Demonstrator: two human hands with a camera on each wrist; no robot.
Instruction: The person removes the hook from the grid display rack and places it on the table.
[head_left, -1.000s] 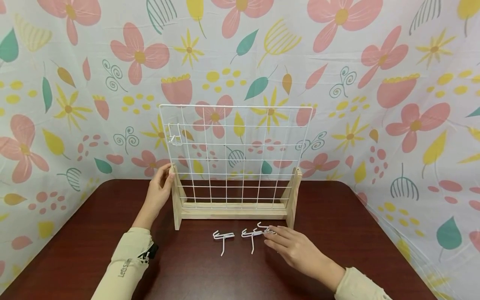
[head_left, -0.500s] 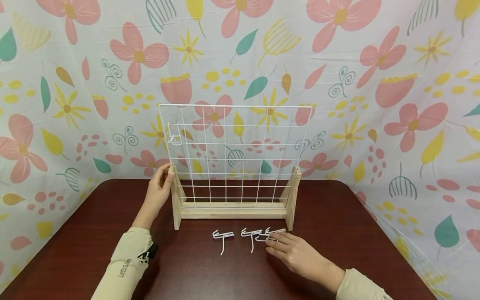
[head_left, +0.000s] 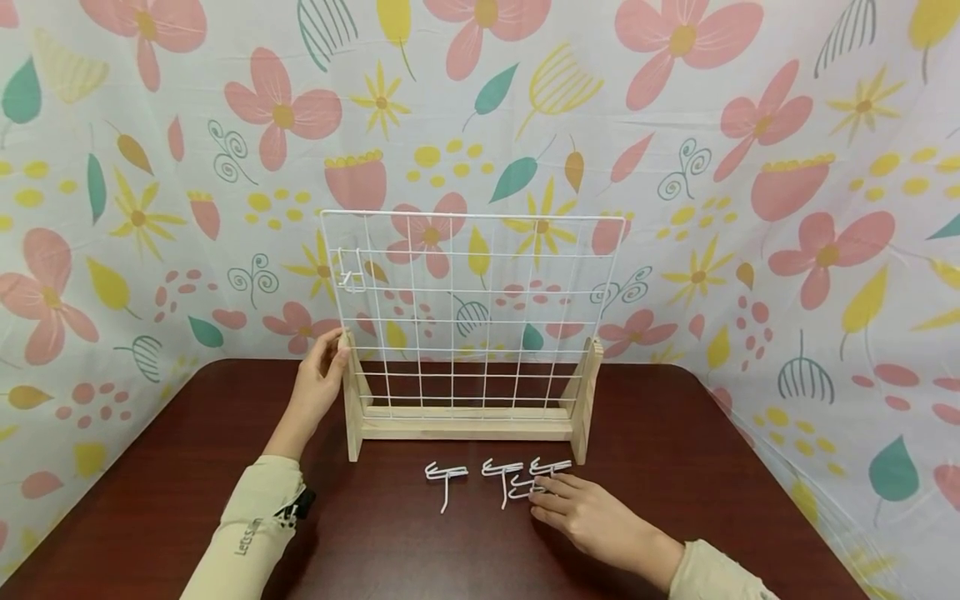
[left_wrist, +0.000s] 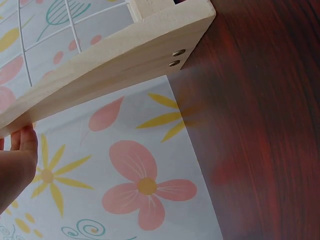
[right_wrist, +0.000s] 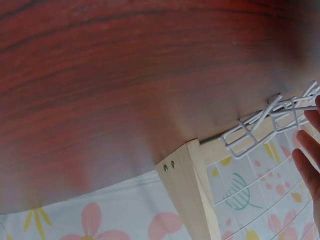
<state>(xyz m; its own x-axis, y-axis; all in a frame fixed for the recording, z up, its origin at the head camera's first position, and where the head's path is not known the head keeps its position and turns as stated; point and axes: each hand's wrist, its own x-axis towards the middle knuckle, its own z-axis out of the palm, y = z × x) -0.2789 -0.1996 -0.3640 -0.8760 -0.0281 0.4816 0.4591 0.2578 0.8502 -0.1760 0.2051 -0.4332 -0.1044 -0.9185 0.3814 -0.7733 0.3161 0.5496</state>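
Note:
In the head view my left hand [head_left: 321, 367] grips the top of the left upright of a wooden stand [head_left: 468, 431]. The left wrist view shows its curled fingers at the upright's edge. The stand holds a white wire grid [head_left: 468, 321]. My right hand [head_left: 592, 515] is low over the table, its fingertips holding a white wire hook [head_left: 519, 492] by one end; thumb and grip are partly hidden. Beside it lie more wire hooks: one at the left [head_left: 447, 475], a middle hook [head_left: 503, 469] and a right hook [head_left: 552, 464]. Another hook [head_left: 350, 281] hangs on the grid's upper left.
The dark reddish wooden table [head_left: 420, 558] bears the stand near its back. A flowered cloth [head_left: 675, 250] hangs behind and along the sides. Screws [left_wrist: 175, 58] show on the outer face of the left upright.
At my right fingertips the wire hook has turned and moved down toward the table's front, uncovering the right hook lying behind. My left hand stays on the upright.

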